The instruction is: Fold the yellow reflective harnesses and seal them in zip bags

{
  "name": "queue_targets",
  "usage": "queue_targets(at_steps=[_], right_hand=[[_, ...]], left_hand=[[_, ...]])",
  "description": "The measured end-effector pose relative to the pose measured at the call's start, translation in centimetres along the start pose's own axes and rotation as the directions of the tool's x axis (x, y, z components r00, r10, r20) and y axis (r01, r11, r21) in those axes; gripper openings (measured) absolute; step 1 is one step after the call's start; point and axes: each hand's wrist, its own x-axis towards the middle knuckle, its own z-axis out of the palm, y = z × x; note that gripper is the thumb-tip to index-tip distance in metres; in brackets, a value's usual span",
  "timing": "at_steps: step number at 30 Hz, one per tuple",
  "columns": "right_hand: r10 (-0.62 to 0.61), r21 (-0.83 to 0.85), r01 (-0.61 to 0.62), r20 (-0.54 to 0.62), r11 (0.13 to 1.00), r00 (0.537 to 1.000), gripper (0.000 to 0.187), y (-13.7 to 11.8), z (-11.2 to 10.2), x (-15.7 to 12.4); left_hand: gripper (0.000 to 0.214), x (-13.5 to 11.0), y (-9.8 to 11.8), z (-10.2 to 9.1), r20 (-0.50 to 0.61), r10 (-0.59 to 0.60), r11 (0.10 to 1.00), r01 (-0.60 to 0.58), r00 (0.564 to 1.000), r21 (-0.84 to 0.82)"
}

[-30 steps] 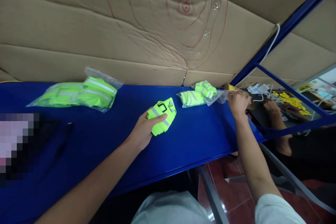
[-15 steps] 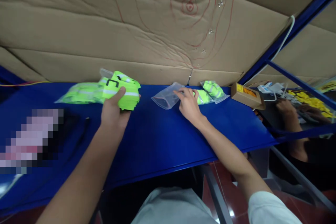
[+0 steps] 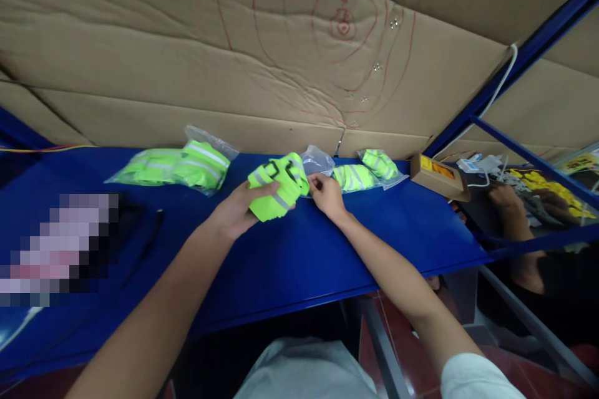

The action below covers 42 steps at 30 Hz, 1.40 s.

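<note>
My left hand (image 3: 241,206) grips a folded neon-green reflective strap bundle (image 3: 279,190), with grey-silver stripes and black buckle parts on top. Just right of it, my right hand (image 3: 329,194) is closed, thumb and fingers pinching the near edge of a clear plastic bag (image 3: 317,159). The bundle's right end touches or nearly touches those fingertips and covers part of the bag. Behind my right hand lies a bagged green bundle (image 3: 354,178), with a second bagged bundle (image 3: 380,164) beyond it.
More bagged green bundles (image 3: 203,165) lie at the back left of the blue table (image 3: 281,268). An open cardboard box (image 3: 437,177) stands at the right end. A pixelated object (image 3: 65,237) and a black cable lie left. Another person's hand (image 3: 508,196) is beside yellow pieces (image 3: 538,184).
My left hand has carried the green bundle rightward, away from the bagged ones, up to the plastic bag. My right hand has shifted slightly left and nearer, its fingers now pinched on the bag.
</note>
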Motion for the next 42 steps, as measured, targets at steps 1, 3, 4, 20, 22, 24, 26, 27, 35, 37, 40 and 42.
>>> queue_targets(at_steps=[1, 3, 4, 20, 22, 24, 26, 27, 35, 37, 40, 42], right_hand=[[-0.012, 0.038, 0.013, -0.02, 0.999, 1.0, 0.024, 0.1, -0.2, -0.1], [-0.037, 0.107, 0.043, -0.054, 0.993, 0.998, 0.026, 0.0, -0.5, -0.3], [-0.048, 0.137, 0.057, -0.071, 0.989, 0.996, 0.027, -0.1, -0.7, -0.4], [-0.533, -0.003, 0.55, -0.255, 0.835, 0.807, 0.029, -2.2, -2.7, -2.5], [-0.541, -0.001, 0.552, -0.205, 0.834, 0.816, 0.03, -2.7, -2.5, -2.8], [-0.528, 0.008, 0.536, -0.165, 0.844, 0.833, 0.03, -2.8, -2.2, -2.8], [-0.484, 0.025, 0.495, -0.173, 0.868, 0.858, 0.029, -2.5, -1.9, -2.6], [-0.456, 0.033, 0.468, -0.176, 0.883, 0.873, 0.028, -2.2, -1.8, -2.5], [-0.375, 0.116, 0.407, -0.226, 0.906, 0.899, 0.025, -2.1, -1.8, -2.5], [-0.414, 0.116, 0.449, -0.24, 0.886, 0.878, 0.021, -2.5, -2.0, -2.7], [-0.479, 0.014, 0.492, -0.211, 0.87, 0.852, 0.016, -2.5, -2.0, -2.8], [-0.487, -0.058, 0.485, -0.172, 0.873, 0.856, 0.015, -2.1, -1.7, -2.8]], left_hand=[[0.047, -0.1, -0.4, 0.2, 0.028, -0.055, 0.997, 0.053, 0.998, 0.062], [0.052, -0.1, -1.2, 0.5, 0.043, -0.127, 0.982, 0.12, 0.991, 0.148], [0.055, -0.1, -1.5, 0.5, 0.026, -0.148, 0.976, 0.142, 0.989, 0.166], [0.064, 0.6, -1.5, -0.1, -0.061, -0.049, 0.993, 0.055, 0.997, 0.101], [0.064, 0.6, -1.7, 0.1, -0.109, -0.042, 0.995, 0.052, 0.993, 0.087], [0.065, 0.7, -1.9, 0.2, -0.135, -0.014, 0.997, 0.024, 0.991, 0.074], [0.063, 0.8, -2.0, 0.3, -0.126, 0.034, 0.998, -0.026, 0.991, 0.065], [0.062, 0.8, -2.0, 0.3, -0.116, 0.064, 0.997, -0.058, 0.991, 0.055], [0.053, 0.4, -0.9, -0.1, -0.013, 0.171, 0.985, -0.171, 0.985, 0.026], [0.055, 0.3, -0.9, 0.1, 0.016, 0.146, 0.989, -0.146, 0.989, 0.007], [0.056, 0.2, -1.4, 0.6, -0.032, 0.148, 0.989, -0.148, 0.989, -0.015], [0.057, 0.3, -1.9, 1.0, -0.121, 0.177, 0.984, -0.18, 0.977, -0.016]])
